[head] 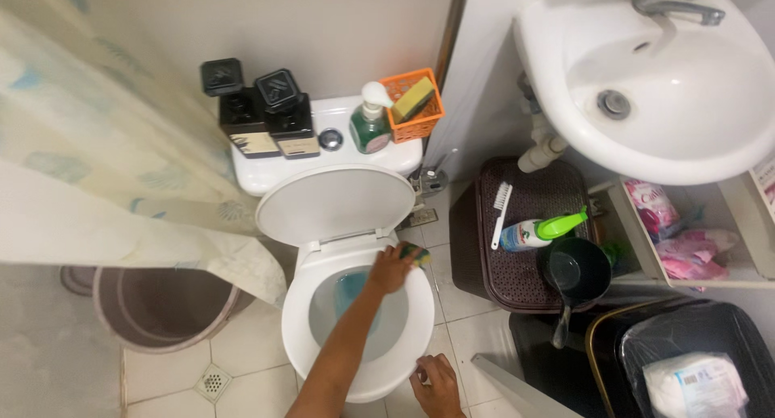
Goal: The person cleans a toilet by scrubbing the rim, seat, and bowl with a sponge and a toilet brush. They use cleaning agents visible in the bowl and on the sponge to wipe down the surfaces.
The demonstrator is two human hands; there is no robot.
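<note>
The left hand (393, 266) reaches across the toilet bowl to the far right part of the seat (420, 305), its fingers curled around a green and yellow sponge (417, 255) pressed against the seat near the hinge; most of the sponge is hidden under the hand. The right hand (438, 384) rests on the near right edge of the seat, fingers bent over the rim; whether it grips anything cannot be told, and its wrist is cut off by the bottom of the frame. The lid (335, 204) stands raised against the cistern (323, 155). On the cistern stand two dark square-capped bottles (258, 111), a green pump bottle (370, 123) and an orange basket (413, 103) with another sponge in it. A shower curtain (89, 143) on the left hides part of a grey bucket (161, 309). To the right, a brown lidded hamper (525, 232) carries a white brush (500, 212), a spray bottle (541, 231) lying down and a dark dipper (575, 271). The sink (670, 87) is cut off at the top.
</note>
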